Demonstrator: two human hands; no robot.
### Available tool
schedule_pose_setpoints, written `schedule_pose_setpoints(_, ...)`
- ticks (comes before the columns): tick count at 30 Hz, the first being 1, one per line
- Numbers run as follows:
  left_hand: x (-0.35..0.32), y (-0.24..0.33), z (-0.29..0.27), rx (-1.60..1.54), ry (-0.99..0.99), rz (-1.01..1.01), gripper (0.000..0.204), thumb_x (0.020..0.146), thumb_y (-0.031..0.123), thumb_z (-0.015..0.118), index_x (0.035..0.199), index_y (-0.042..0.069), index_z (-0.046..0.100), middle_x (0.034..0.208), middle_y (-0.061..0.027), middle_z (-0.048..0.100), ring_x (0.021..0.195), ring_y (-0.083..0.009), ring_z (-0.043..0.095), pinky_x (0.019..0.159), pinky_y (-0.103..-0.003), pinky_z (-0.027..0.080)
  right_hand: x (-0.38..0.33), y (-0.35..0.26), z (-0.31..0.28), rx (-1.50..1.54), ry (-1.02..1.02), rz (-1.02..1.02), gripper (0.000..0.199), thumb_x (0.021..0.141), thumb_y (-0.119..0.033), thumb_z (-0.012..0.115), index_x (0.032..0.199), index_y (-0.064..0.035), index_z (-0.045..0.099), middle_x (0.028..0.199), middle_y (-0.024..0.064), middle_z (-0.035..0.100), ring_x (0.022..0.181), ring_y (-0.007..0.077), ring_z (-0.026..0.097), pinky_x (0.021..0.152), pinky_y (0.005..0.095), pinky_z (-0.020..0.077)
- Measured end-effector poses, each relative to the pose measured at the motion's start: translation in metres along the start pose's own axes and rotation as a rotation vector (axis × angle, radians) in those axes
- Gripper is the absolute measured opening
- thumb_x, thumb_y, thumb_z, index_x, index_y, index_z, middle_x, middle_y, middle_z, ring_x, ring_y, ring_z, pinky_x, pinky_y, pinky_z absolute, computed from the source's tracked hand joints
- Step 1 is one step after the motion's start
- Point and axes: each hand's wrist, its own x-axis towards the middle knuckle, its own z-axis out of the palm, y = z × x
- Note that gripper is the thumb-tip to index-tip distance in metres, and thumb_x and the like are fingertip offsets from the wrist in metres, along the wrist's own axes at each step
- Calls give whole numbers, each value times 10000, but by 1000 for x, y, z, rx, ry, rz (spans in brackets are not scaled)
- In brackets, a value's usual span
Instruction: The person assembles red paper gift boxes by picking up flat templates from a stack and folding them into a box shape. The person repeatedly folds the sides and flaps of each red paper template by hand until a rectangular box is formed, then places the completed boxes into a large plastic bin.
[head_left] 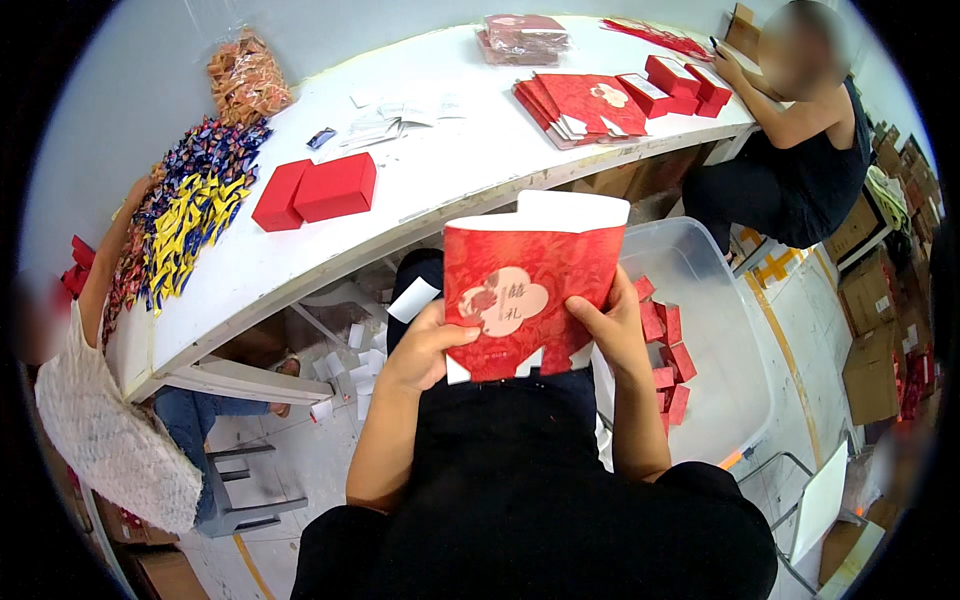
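Between my two hands, above my lap, is a red printed paperboard box blank [545, 300] with a pale flower-shaped label, white flaps along its lower edge and a white edge at the top. My left hand [425, 348] grips its lower left side, thumb on the front. On the right side my right hand [607, 318] pinches it, thumb also on the front; the fingers behind are hidden. On the white table [430, 165] ahead, a stack of similar flat red blanks [585, 105] lies to the right. Two closed red boxes [335, 187] sit to the left.
A clear plastic bin [745, 330] with several small red boxes [680, 360] stands at my right. Wrapped candies [200, 215] are heaped on the table's left, near one person [115, 430]. Another person [810, 150] sits far right beside red boxes [680, 80]. White paper scraps litter the floor.
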Motion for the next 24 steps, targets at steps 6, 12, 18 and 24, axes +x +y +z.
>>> schedule_pose_setpoints(6, 4, 1, -6, -89, 150, 97, 294, 904, 183, 513, 1149, 28, 466, 1058, -97, 578, 911, -162, 596, 766, -316, 505, -5, 21, 12, -109, 26, -21, 270, 961, -191, 387, 933, 22, 551, 835, -21, 560, 738, 50, 467, 658, 219, 408)
schedule_pose_setpoints(12, 9, 20, 15, -63, 3, 364, 676, 886, 316, 519, 1385, 20, 173, 1381, -132, 309, 1163, -205, 451, 961, -370, 377, -3, 13, 21, 344, 149, 191, 390, 964, -324, 358, 1141, -10, 508, 1077, 51, 580, 943, 112, 546, 823, 260, 437)
schedule_pose_setpoints(18, -3, 14, 1, 578, -119, 481, 930, 805, 504, 535, 1419, 41, 12, 1484, -131, -1, 1367, -231, 26, 1084, -345, 36, 0, 16, 20, 314, 191, 263, 429, 955, -367, 368, 1129, 2, 500, 1094, 79, 567, 925, 132, 560, 793, 279, 466)
schedule_pose_setpoints(24, 2, 10, 23, 421, 32, 405, 832, 707, 198, 516, 1410, 35, 103, 1453, -119, 136, 1341, -212, 143, 1082, -323, 98, -4, 30, 20, 76, 24, 50, 506, 950, -236, 339, 1384, -28, 183, 1402, 115, 274, 1263, 188, 310, 1028, 309, 256)
